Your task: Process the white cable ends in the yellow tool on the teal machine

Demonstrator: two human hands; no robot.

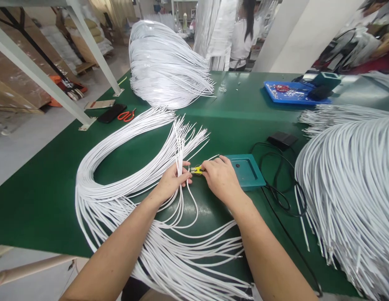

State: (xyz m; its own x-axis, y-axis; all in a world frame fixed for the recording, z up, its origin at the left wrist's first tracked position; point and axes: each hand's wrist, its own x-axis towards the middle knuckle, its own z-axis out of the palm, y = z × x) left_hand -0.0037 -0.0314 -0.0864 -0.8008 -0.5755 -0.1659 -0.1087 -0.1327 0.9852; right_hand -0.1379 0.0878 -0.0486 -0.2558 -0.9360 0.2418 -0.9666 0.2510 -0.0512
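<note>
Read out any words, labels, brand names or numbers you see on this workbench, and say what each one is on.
No text here can be read.
Teal fixture, blue tray, dark phone: no lettering shows.
Yellow piece pinched by the right hand, white cables gripped by the left hand: no markings visible.
Cardboard boxes: any print is too blurred to tell.

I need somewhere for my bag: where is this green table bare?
Bare table lies left of the looped cables, inside that loop, and between the far coil and the blue tray. Crowded: around left hand, right hand, teal block and right-hand bundle.
</note>
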